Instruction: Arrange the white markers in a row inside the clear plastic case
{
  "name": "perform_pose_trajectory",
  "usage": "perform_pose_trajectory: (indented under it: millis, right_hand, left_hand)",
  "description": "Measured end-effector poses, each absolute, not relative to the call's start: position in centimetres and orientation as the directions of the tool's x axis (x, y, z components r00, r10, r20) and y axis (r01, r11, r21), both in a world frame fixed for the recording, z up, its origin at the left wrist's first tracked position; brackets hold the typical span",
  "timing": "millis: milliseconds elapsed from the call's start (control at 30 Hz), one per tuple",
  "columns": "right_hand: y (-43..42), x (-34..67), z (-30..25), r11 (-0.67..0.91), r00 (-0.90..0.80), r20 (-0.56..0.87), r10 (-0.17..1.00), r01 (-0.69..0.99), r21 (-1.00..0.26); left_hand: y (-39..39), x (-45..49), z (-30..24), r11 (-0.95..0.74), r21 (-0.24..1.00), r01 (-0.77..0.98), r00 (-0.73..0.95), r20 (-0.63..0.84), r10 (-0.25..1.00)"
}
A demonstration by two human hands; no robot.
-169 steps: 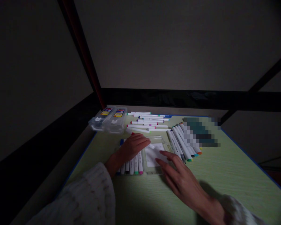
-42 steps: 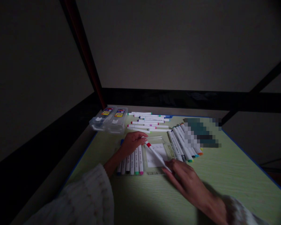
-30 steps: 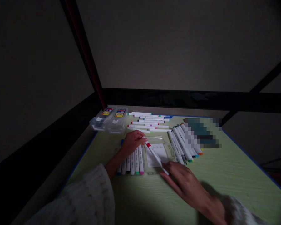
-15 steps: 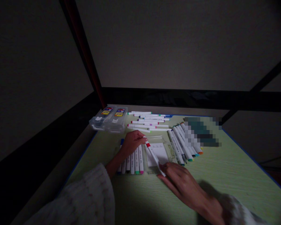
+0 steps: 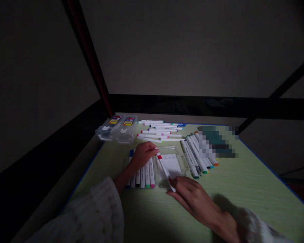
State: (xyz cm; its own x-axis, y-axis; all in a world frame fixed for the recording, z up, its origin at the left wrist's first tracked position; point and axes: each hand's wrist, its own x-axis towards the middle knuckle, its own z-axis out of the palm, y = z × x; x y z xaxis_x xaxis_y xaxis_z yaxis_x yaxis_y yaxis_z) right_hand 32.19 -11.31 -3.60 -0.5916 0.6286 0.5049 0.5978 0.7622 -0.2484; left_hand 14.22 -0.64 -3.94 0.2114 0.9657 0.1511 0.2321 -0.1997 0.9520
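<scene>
A slim white marker with a red band (image 5: 163, 166) slants between my two hands. My left hand (image 5: 143, 154) pinches its far end, and my right hand (image 5: 190, 194) grips the near end between thumb and fingers. Below the marker lies an open clear plastic case (image 5: 175, 147) with a white paper card (image 5: 172, 165) in its right half. The left half holds a row of thick white markers (image 5: 142, 177) with coloured ends, partly covered by my left hand and wrist.
Several slim white markers (image 5: 159, 131) lie loosely at the back. Thick markers (image 5: 196, 152) are heaped to the right, beside a blurred dark green item (image 5: 215, 140). Two clear cases with yellow labels (image 5: 123, 130) sit at the back left of the pale green table (image 5: 255, 182), near the wall.
My right hand has shifted slightly left and down, swinging the near end of the slim marker to the left. My left hand keeps its pinch in nearly the same place.
</scene>
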Motion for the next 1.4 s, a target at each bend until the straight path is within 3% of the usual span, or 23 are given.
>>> perform_pose_trajectory:
  millis: [367,1400]
  right_hand:
    - [-11.35,32.11,-3.71,0.763,-0.623,0.453,0.638,0.593,-0.259]
    - [-11.05,31.69,-4.21,0.731,-0.616,0.395,0.681,0.599,-0.326]
  left_hand:
    - [-0.81,14.15,-4.20,-0.281,0.922,0.268,0.241,0.218,0.946]
    - [-0.75,14.38,-4.57,-0.234,0.938,0.257,0.202,0.185,0.962]
